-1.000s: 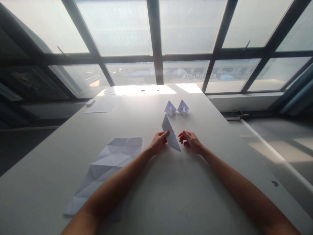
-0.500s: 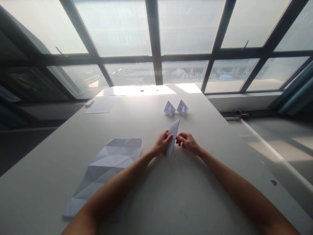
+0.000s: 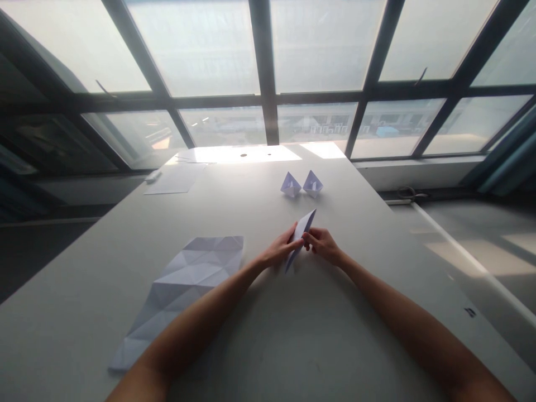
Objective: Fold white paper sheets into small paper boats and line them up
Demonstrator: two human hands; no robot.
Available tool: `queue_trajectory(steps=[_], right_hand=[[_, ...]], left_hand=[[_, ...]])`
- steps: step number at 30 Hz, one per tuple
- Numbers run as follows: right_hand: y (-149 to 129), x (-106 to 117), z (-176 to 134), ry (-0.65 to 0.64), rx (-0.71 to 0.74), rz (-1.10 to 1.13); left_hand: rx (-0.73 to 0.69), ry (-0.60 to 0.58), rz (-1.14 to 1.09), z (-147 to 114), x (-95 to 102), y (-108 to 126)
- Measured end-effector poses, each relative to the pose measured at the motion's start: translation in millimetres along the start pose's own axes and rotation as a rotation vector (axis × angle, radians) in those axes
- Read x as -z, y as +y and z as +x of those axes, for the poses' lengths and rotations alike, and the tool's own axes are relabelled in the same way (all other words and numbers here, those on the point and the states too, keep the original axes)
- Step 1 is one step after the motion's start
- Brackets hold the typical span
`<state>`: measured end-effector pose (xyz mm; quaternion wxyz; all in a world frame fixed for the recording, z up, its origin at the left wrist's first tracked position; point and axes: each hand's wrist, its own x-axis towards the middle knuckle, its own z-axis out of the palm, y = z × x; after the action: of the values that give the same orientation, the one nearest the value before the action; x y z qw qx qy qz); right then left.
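A folded piece of white paper (image 3: 302,226) is tilted above the table, its long edge leaning up to the right. My left hand (image 3: 283,247) grips it from the left, thumb across the near face and fingers behind. My right hand (image 3: 321,244) is closed at its right edge, the curled fingertips pinching the paper near its middle. Beyond the hands, two folded paper boats (image 3: 290,185) stand side by side. To the left lies a large creased paper sheet (image 3: 188,273), partly covered by my left forearm.
The white table (image 3: 355,335) reaches toward a wide window with dark frames. Flat white sheets (image 3: 176,180) and a small white object (image 3: 153,176) lie at the far left. A small dark mark (image 3: 469,312) shows near the right edge.
The folded paper has tilted further right, and its edge has opened slightly. My left thumb has shifted right across it, and my right fingers have come onto its edge.
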<state>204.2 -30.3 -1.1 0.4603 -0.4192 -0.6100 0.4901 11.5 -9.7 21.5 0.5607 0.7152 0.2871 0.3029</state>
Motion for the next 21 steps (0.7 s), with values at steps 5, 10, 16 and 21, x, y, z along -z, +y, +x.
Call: queue_trajectory(steps=[5,10,16,21], right_hand=[[0.4,-1.1,1.3,0.058,0.011,-0.043],[1.3,2.9,3.3,0.204,-0.006,-0.106],[0.8,5.9,4.1,0.252,-0.020,-0.157],[2.3,0.3,4.9,0.134,-0.019,-0.169]], left_hand=[[-0.009,-0.048,-0.030,-0.3,1.3,4.1],[0.038,0.053,-0.098,2.0,3.4,0.4],[0.217,0.118,-0.209,5.5,2.7,-3.6],[0.216,0.128,-0.168,6.6,2.8,-9.3]])
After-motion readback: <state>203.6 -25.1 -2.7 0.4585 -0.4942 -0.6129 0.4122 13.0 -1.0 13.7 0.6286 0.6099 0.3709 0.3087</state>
